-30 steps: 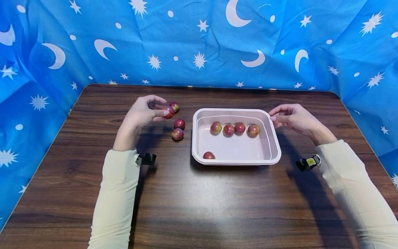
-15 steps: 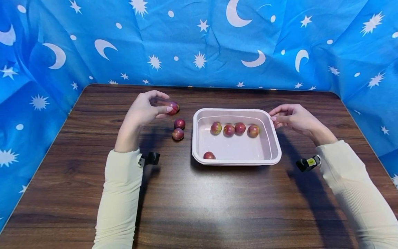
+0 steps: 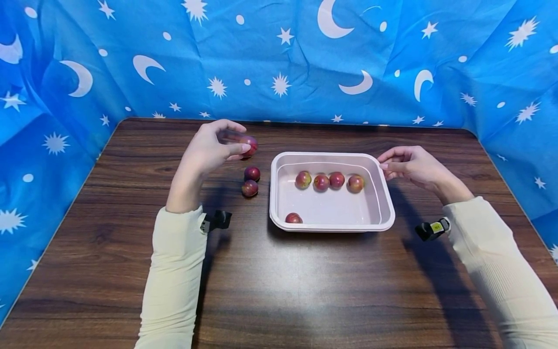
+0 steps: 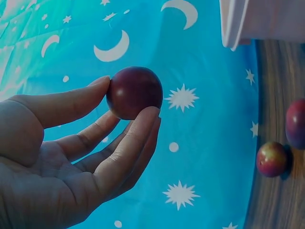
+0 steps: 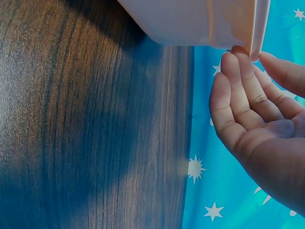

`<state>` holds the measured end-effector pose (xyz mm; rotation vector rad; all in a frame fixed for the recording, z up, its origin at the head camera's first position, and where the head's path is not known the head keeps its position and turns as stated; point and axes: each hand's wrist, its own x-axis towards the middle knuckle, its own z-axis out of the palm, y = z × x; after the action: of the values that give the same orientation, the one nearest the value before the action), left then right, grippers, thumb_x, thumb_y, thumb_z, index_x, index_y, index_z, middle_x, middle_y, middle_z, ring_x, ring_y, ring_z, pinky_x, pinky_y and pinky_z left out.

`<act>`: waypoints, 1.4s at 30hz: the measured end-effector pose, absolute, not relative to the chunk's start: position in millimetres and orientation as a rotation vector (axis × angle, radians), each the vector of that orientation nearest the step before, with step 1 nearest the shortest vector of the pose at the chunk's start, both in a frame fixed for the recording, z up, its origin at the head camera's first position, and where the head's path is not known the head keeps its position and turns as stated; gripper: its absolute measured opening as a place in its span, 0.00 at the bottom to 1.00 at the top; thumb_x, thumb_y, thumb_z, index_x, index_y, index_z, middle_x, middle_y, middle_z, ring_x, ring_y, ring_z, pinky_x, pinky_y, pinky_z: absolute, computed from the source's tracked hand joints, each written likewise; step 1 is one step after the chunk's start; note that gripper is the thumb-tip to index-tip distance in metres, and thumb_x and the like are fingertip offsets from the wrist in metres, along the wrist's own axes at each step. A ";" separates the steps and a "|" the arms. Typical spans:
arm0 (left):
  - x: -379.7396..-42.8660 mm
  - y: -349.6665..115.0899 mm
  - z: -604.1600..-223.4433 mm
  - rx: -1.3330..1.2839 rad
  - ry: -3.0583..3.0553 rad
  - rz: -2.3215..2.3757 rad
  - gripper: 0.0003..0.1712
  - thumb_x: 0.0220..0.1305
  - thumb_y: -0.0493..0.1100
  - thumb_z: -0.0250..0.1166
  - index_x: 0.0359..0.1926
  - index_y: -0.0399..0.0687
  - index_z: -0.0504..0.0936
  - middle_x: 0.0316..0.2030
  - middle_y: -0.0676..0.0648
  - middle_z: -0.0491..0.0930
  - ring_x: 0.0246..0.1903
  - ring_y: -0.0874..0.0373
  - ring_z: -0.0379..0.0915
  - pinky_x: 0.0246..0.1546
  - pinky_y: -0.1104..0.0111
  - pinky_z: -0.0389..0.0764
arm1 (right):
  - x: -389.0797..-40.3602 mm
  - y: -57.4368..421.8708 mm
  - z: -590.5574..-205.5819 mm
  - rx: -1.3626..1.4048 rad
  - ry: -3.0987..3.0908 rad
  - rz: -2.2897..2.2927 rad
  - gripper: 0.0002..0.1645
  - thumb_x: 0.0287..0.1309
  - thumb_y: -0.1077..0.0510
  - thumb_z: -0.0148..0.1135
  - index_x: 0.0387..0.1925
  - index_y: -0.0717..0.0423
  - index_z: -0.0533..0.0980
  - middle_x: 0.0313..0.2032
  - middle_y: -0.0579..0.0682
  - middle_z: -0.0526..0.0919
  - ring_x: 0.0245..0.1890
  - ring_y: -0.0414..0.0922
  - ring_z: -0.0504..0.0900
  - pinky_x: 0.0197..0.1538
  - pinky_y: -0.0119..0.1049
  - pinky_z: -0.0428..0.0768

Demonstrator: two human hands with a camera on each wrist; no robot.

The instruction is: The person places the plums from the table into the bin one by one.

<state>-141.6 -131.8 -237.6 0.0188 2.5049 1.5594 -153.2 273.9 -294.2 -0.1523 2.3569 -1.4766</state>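
Note:
My left hand (image 3: 213, 149) pinches a dark red plum (image 4: 135, 93) between thumb and fingertips, held up above the far left part of the table. Two more plums, one (image 3: 252, 173) just behind the other (image 3: 250, 188), lie on the wood left of a white plastic tub (image 3: 331, 227). Inside the tub, several red and yellowish plums (image 3: 321, 182) sit in a row toward the back, and a single plum (image 3: 293, 218) lies by the front left corner. My right hand (image 3: 411, 167) pinches the tub's right rim, thumb outside and fingers beneath in the right wrist view.
Dark wood-grain table (image 3: 296, 286) lies under everything. A blue cloth (image 3: 261, 58) with white moons and stars hangs along the back and sides. In the left wrist view a yellowish-red plum (image 4: 271, 159) rests near the table's edge.
My left hand has moved right and away from me, carrying its plum. The plum lying farthest back is now hidden in the head view. My right hand and the tub stay put.

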 end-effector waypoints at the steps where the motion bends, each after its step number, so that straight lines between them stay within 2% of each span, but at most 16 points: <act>1: -141.4 -130.6 -237.0 0.020 2.506 1.554 0.20 0.59 0.38 0.62 0.53 0.41 0.72 0.45 0.40 0.76 0.41 0.49 0.76 0.36 0.70 0.80 | -153.2 273.9 -294.3 -0.153 2.356 -1.478 0.11 0.60 0.65 0.56 0.43 0.68 0.73 0.31 0.48 0.82 0.28 0.45 0.81 0.37 0.40 0.81; 10: -139.9 -119.0 -234.0 0.102 2.521 1.542 0.20 0.59 0.37 0.63 0.52 0.40 0.73 0.45 0.39 0.76 0.38 0.49 0.77 0.36 0.67 0.80 | -152.8 274.0 -295.0 -0.140 2.368 -1.464 0.13 0.59 0.64 0.56 0.44 0.69 0.72 0.31 0.48 0.82 0.28 0.45 0.81 0.37 0.39 0.81; 22: -137.6 -100.9 -234.3 0.166 2.546 1.461 0.20 0.58 0.38 0.64 0.52 0.42 0.73 0.45 0.41 0.77 0.39 0.50 0.76 0.37 0.63 0.79 | -152.7 274.5 -295.8 -0.141 2.353 -1.480 0.13 0.59 0.65 0.56 0.44 0.70 0.72 0.32 0.48 0.81 0.28 0.45 0.80 0.37 0.40 0.81; 29: -137.0 -90.4 -237.8 0.177 2.486 1.485 0.19 0.57 0.36 0.64 0.51 0.42 0.74 0.45 0.42 0.77 0.39 0.52 0.76 0.38 0.65 0.80 | -153.5 273.5 -295.6 -0.151 2.345 -1.488 0.12 0.60 0.65 0.55 0.44 0.69 0.72 0.31 0.49 0.81 0.28 0.45 0.80 0.38 0.40 0.81; 36: -138.0 -84.4 -243.5 0.180 2.475 1.442 0.20 0.57 0.37 0.64 0.52 0.43 0.73 0.45 0.42 0.76 0.40 0.51 0.75 0.42 0.62 0.79 | -153.4 273.1 -295.1 -0.153 2.344 -1.498 0.11 0.60 0.66 0.55 0.43 0.69 0.72 0.31 0.49 0.81 0.28 0.44 0.80 0.37 0.40 0.81; 42: -138.4 -80.0 -246.6 0.192 2.435 1.484 0.19 0.57 0.35 0.64 0.51 0.41 0.74 0.45 0.41 0.77 0.39 0.51 0.76 0.39 0.64 0.80 | -154.0 273.3 -295.5 -0.143 2.334 -1.509 0.11 0.60 0.66 0.55 0.43 0.69 0.73 0.31 0.49 0.81 0.28 0.44 0.80 0.37 0.40 0.81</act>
<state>-138.4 -80.0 -246.6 0.1921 2.4355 1.4838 -154.0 273.3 -295.5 -0.1432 2.3341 -1.5089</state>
